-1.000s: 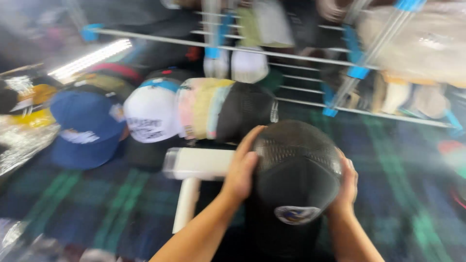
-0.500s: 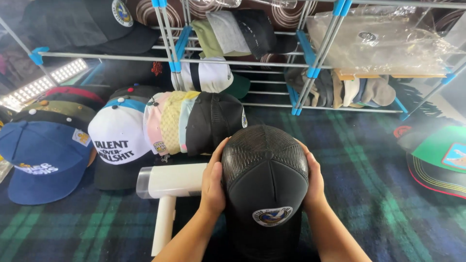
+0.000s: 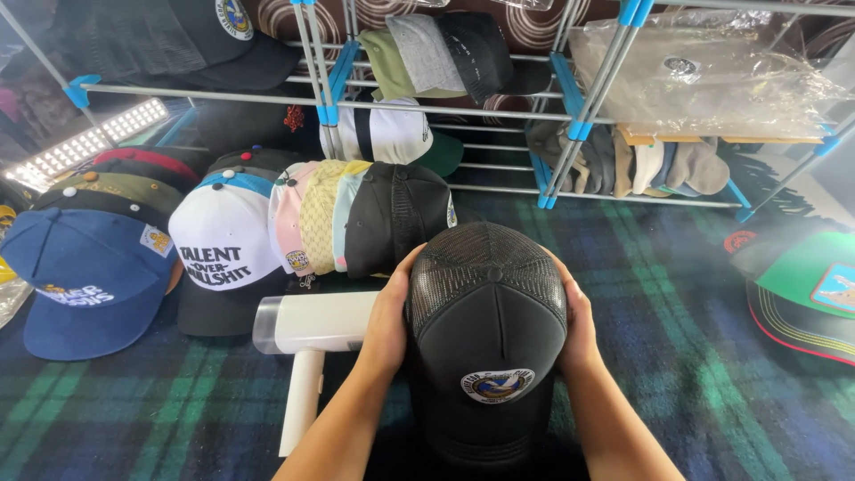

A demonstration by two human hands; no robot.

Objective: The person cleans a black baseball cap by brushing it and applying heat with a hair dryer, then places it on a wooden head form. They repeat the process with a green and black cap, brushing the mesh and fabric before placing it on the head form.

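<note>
Fingers [image 3: 403,283] cupping black mesh cap [image 3: 485,330], both sides

Black mesh cap [image 3: 487,330]; white steamer [image 3: 307,343]; green-navy plaid cloth [image 3: 704,356].

Both forearms come up from the bottom edge and angle in toward each other, bare all the way down. Left hand [image 3: 389,312] is flat and cupped, palm facing inward to the right, fingers together and pointing up and away, thumb tucked along the top. Right hand [image 3: 574,313] mirrors it, palm facing left, fingers curved and mostly hidden from view, only the back of the hand and the wrist showing. Wrists are fairly straight, level with each other, and both hands press inward in a two-sided grip.
</note>
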